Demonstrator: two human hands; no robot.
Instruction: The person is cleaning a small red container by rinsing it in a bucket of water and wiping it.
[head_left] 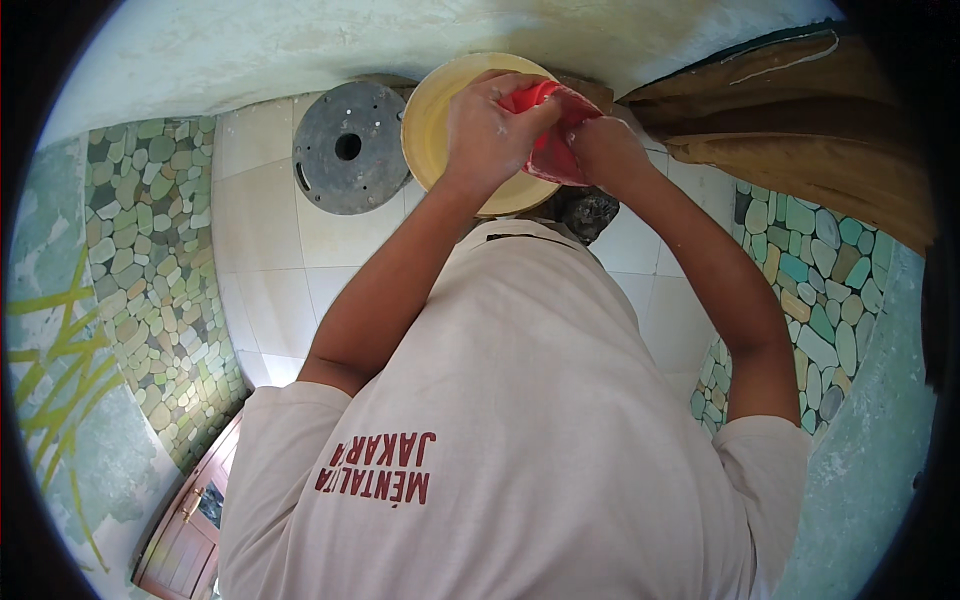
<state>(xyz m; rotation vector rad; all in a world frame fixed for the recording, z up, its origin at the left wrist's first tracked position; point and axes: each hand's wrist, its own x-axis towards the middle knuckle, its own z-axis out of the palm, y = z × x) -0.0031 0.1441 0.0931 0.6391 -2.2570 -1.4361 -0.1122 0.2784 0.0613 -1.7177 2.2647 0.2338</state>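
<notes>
Here the person had both hands up over the yellow basin (pixel 428 140), and all the action was on the red piece (pixel 555 155), cloth or thin plastic, hard to say which! The left hand (pixel 490 130) was over the basin, pinching the red piece's near side between thumb and curled fingers. The right hand (pixel 608 155) came in from the opposite side, its fingers lost behind or inside the red piece, so whether they gripped or lay spread couldn't be told. The red piece sat squarely between the two hands, partly over the basin's right edge.

The step in hand looked like working that piece over with both hands; the next move, by this reckoning, called for a firm left pinch while the right hand worked against it, all above the basin. White smears showed on the hands, so a slip seemed possible.

And around them? Left of the left hand, a grey disc with a central hole (pixel 345 188) crowded the basin. Just below the right hand sat a black bag (pixel 588 213), near enough to get bumped. Brown cloth (pixel 760 110) hung well to its right, and beyond both hands the wall (pixel 250 60) limited forward reach.
</notes>
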